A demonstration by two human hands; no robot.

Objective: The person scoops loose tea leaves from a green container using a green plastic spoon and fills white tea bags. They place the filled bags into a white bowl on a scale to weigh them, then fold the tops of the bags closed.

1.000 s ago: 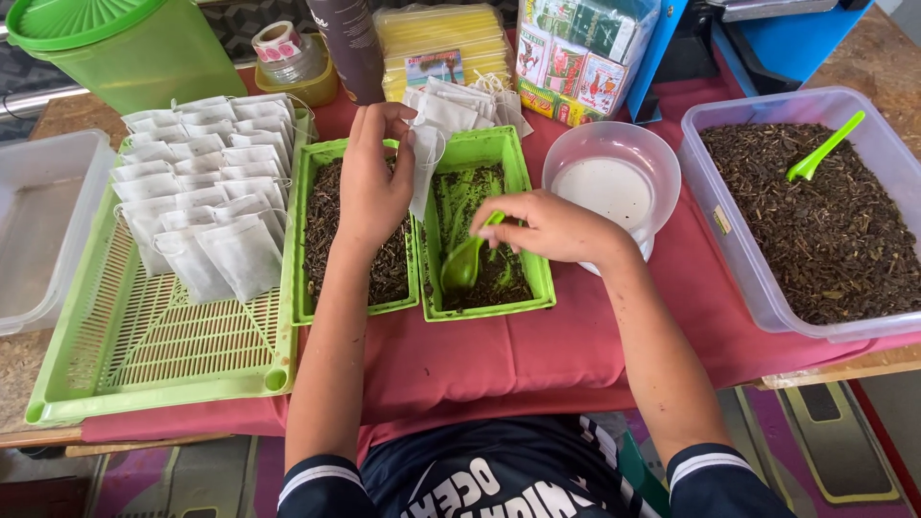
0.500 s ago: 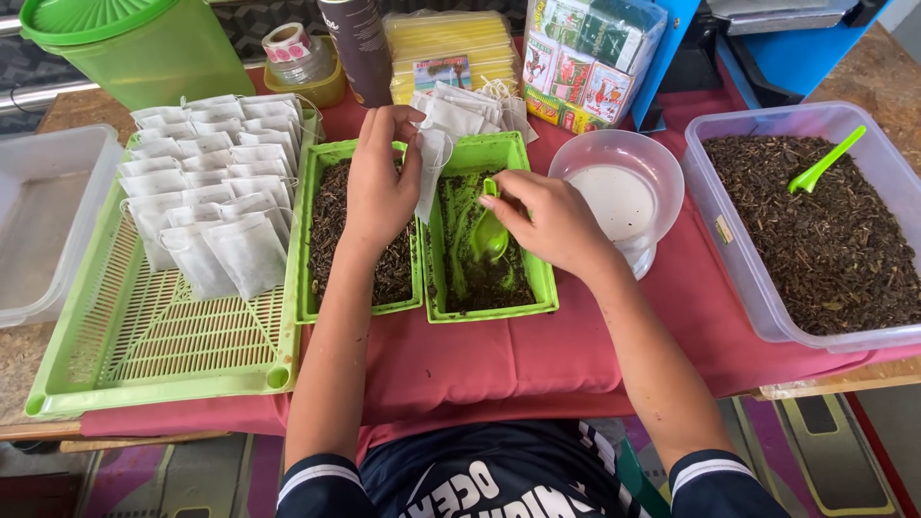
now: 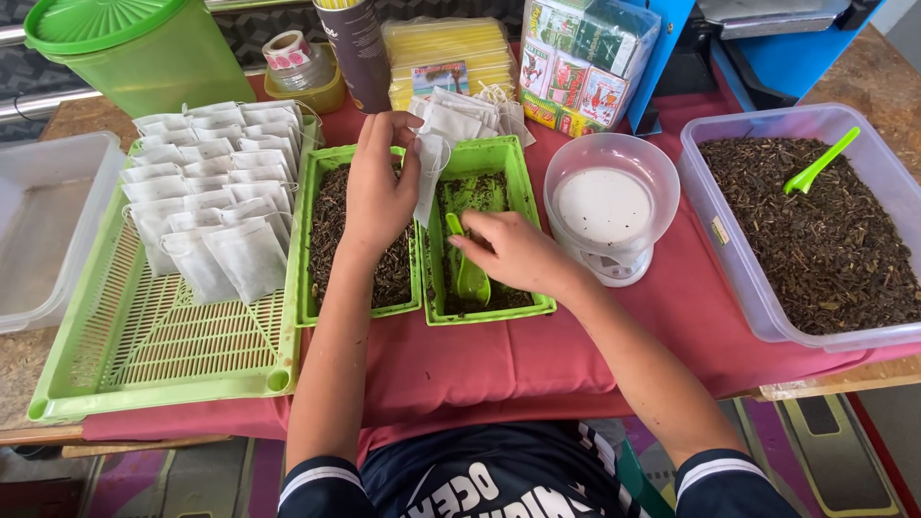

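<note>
At far left, filled white paper sachets (image 3: 206, 192) are laid in rows on a slatted light-green plastic tray (image 3: 144, 355). Beside it, a small green rectangular tray of dark dried leaves (image 3: 331, 230) is partly covered by the left hand (image 3: 377, 192), by which an empty white paper sachet (image 3: 430, 173) is pinched upright. Over the neighbouring green tray (image 3: 523, 206), a green plastic scoop (image 3: 470, 273) is gripped by the right hand (image 3: 518, 254). Further right, a white bowl scale (image 3: 606, 206) and a clear plastic tub of dried leaves (image 3: 815, 230) are seen.

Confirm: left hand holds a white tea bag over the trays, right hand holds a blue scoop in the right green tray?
Not quite: the scoop is green, not blue, as the head view shows. The left hand does hold a white tea bag, and the right hand works in the right green tray.
</note>
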